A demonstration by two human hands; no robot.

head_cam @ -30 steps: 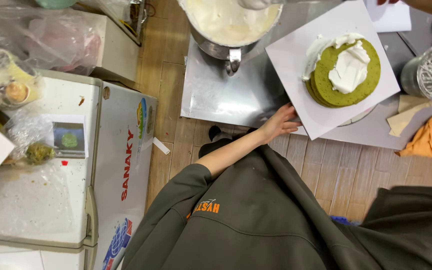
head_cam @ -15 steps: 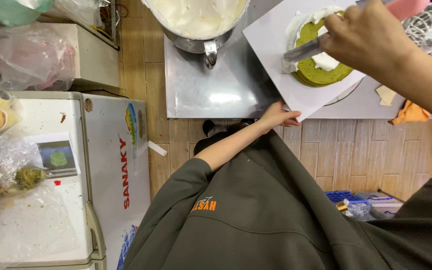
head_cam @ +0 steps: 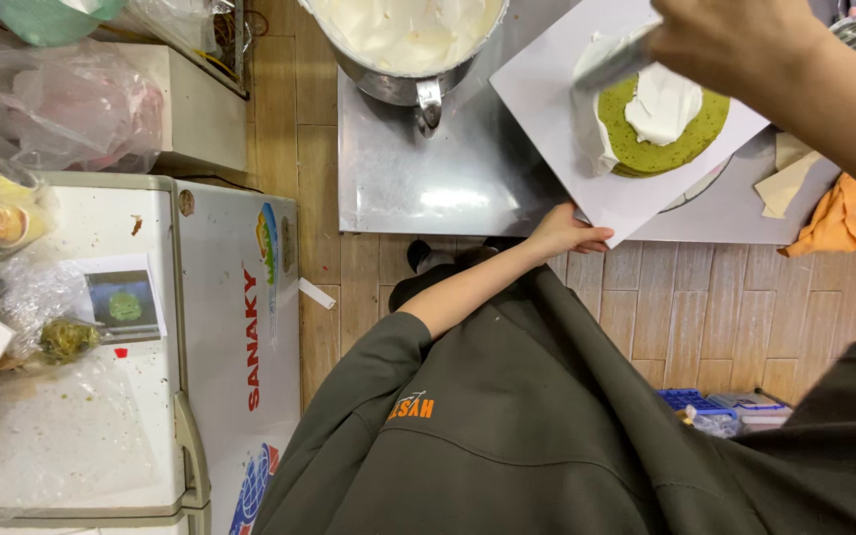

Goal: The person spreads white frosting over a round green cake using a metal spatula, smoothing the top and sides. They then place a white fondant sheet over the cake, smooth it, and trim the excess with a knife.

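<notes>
Head view: right hand (head_cam: pixel 735 40), clamped on spatula (head_cam: pixel 614 65), has shifted left; left hand (head_cam: pixel 569 230) still grips board (head_cam: pixel 547 89).

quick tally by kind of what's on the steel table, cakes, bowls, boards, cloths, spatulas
green cake with white cream: 1
metal bowl of white cream: 1
white square board under the cake, left hand on its edge: 1
orange cloth: 1
spatula in the right hand: 1
total: 5
</notes>
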